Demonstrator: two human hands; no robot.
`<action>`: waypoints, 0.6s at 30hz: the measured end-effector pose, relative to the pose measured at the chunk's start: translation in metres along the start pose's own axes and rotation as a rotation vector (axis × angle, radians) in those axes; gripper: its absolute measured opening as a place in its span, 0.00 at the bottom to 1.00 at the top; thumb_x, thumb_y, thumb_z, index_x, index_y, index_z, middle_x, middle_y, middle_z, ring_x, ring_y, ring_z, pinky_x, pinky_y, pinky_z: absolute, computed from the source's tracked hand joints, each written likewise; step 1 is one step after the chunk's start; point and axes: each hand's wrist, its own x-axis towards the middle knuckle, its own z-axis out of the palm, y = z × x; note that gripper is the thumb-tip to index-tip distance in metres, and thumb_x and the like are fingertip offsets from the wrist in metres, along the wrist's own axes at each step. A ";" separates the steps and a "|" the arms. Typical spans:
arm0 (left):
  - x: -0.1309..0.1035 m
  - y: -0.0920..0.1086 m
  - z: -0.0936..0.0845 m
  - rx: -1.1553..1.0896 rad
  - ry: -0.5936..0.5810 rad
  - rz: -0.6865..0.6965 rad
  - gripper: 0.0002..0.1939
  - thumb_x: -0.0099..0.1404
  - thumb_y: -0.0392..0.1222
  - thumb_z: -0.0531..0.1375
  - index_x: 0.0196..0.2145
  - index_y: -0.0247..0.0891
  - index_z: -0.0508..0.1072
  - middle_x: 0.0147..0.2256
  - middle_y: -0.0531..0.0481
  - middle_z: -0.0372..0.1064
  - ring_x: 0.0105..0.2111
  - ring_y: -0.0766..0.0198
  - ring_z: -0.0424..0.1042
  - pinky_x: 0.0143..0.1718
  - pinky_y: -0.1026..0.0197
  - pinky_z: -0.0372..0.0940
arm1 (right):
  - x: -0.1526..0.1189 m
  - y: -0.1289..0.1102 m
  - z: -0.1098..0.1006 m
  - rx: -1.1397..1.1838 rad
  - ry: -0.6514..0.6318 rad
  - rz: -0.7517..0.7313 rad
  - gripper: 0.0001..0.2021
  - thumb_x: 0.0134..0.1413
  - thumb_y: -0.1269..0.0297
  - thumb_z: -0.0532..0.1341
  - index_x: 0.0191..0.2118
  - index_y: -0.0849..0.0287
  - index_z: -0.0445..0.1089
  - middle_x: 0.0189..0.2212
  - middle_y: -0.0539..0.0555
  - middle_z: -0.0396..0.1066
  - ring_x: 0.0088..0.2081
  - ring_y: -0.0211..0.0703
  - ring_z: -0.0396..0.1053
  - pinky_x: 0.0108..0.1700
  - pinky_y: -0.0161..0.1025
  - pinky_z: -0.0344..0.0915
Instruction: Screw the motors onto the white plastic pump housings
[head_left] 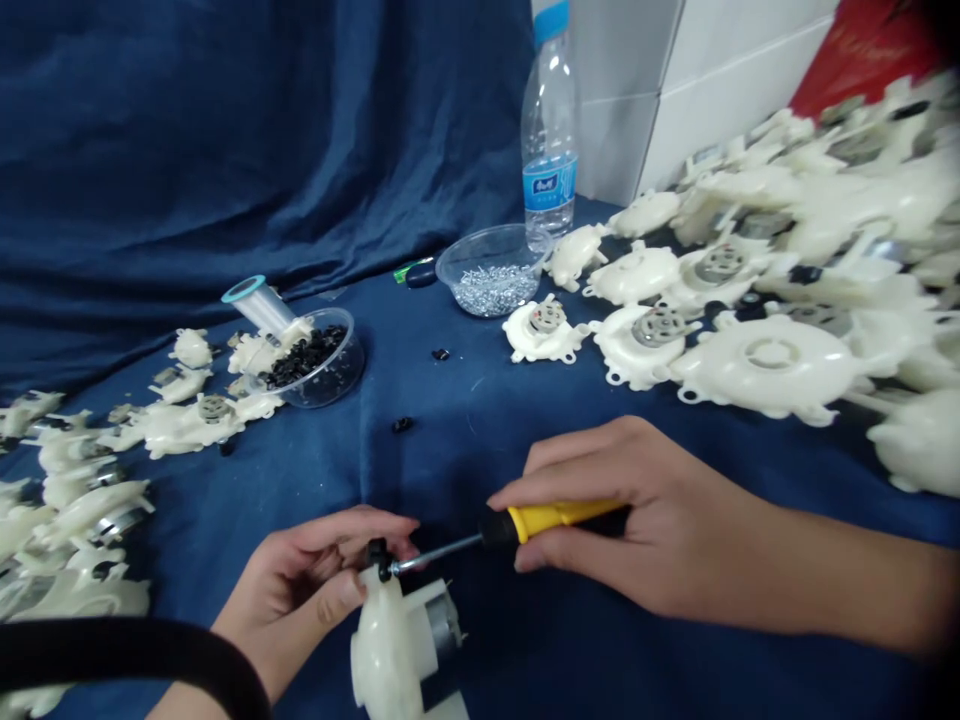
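Observation:
My right hand [637, 510] is closed around the yellow and black handle of a screwdriver [540, 518]. Its metal shaft points left, and the tip meets a screw [394, 567] at a small black plastic part [379, 556]. That black part sits at the top of a cream plastic housing [381, 645], which carries a silver motor [444, 625] on its right side. My left hand [307, 580] grips the housing's upper end, with the thumb in front and the fingers behind the black part. The lower end of the housing runs out of the picture.
A clear bowl of screws [495, 290] stands beside a water bottle [550, 150]. Another bowl [349, 360] holds small black parts. Cream housings are heaped at right [772, 360] and left [180, 425]. Two loose black pieces [403, 425] lie mid-cloth. A black curved band [135, 650] crosses the lower left.

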 end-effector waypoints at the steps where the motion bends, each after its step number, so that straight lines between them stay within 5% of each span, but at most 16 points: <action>1: -0.001 0.002 0.001 0.052 0.026 -0.035 0.16 0.60 0.56 0.68 0.43 0.48 0.84 0.39 0.47 0.82 0.39 0.58 0.80 0.40 0.69 0.71 | 0.000 0.001 0.000 -0.003 -0.006 0.022 0.06 0.57 0.67 0.68 0.40 0.63 0.81 0.27 0.50 0.73 0.26 0.33 0.69 0.30 0.31 0.64; 11: -0.008 0.006 0.013 0.076 0.107 -0.141 0.23 0.63 0.60 0.63 0.49 0.45 0.81 0.42 0.45 0.83 0.42 0.55 0.80 0.41 0.68 0.72 | 0.000 -0.004 0.001 -0.018 0.032 0.065 0.05 0.57 0.67 0.68 0.37 0.63 0.81 0.26 0.48 0.72 0.26 0.32 0.70 0.29 0.30 0.63; 18: -0.016 0.004 0.041 -0.031 0.230 -0.098 0.18 0.64 0.58 0.64 0.44 0.43 0.80 0.43 0.47 0.80 0.45 0.57 0.77 0.47 0.68 0.70 | -0.003 -0.011 0.009 -0.027 0.089 0.051 0.03 0.59 0.67 0.67 0.38 0.58 0.78 0.32 0.46 0.73 0.30 0.29 0.71 0.34 0.27 0.63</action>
